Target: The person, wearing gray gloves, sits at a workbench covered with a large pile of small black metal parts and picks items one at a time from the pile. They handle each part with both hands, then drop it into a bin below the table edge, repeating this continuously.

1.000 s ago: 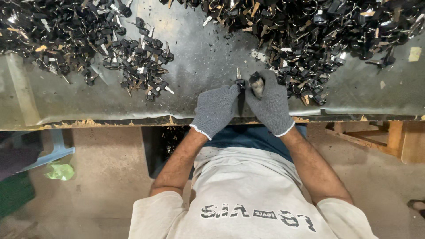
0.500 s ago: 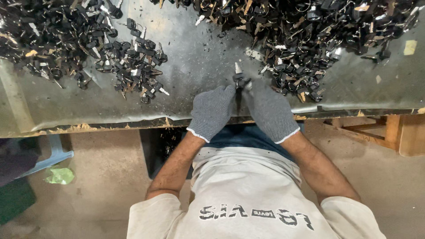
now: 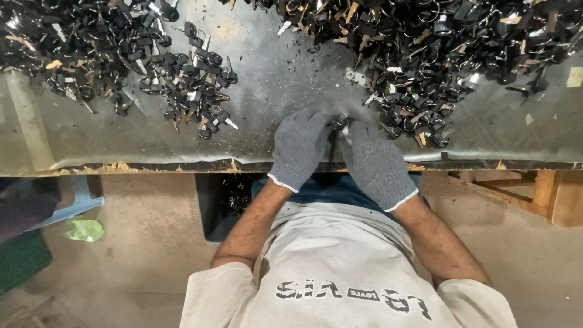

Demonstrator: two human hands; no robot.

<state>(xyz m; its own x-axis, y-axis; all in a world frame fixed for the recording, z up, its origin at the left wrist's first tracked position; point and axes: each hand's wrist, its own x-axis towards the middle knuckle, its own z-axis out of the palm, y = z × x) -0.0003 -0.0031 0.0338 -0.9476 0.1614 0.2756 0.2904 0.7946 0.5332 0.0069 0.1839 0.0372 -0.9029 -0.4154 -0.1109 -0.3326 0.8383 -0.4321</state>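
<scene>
From the head camera, the left hand [image 3: 299, 147] and right hand [image 3: 375, 163], both in grey knit gloves, meet at the near edge of the metal bench [image 3: 285, 79], fingertips pinched together on a small key ring [image 3: 341, 118]. Dark key piles [image 3: 425, 54] lie just beyond.
</scene>
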